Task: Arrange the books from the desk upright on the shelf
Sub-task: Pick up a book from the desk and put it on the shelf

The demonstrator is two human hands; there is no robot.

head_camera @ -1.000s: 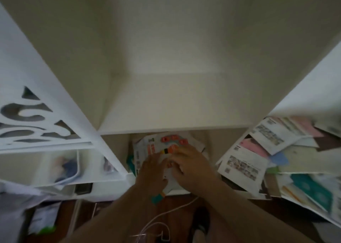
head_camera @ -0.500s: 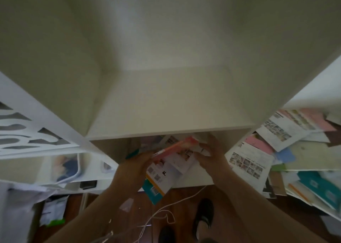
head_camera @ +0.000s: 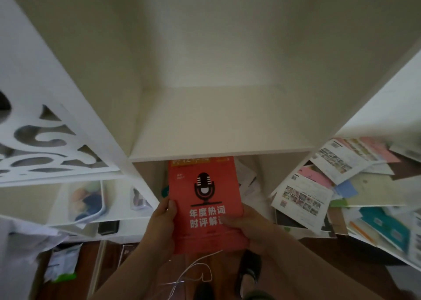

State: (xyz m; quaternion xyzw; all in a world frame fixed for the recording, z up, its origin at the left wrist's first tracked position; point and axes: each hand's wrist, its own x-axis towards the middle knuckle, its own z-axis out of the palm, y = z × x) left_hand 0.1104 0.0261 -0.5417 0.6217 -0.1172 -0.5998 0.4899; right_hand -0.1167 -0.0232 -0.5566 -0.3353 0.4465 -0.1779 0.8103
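Both thumbs lie across the front cover of a red book (head_camera: pixel 205 199), the other fingers curled behind it out of sight: the left hand (head_camera: pixel 160 229) grips its left edge, the right hand (head_camera: pixel 247 225) its lower right corner, covering part of the white lettering. The cover shows a black microphone. The book is held face up, its top edge tucked just under the front lip of the white shelf (head_camera: pixel 218 126) board. More books and papers (head_camera: pixel 337 185) lie spread flat on the desk to the right. A white cable (head_camera: pixel 193 274) hangs below the hands.
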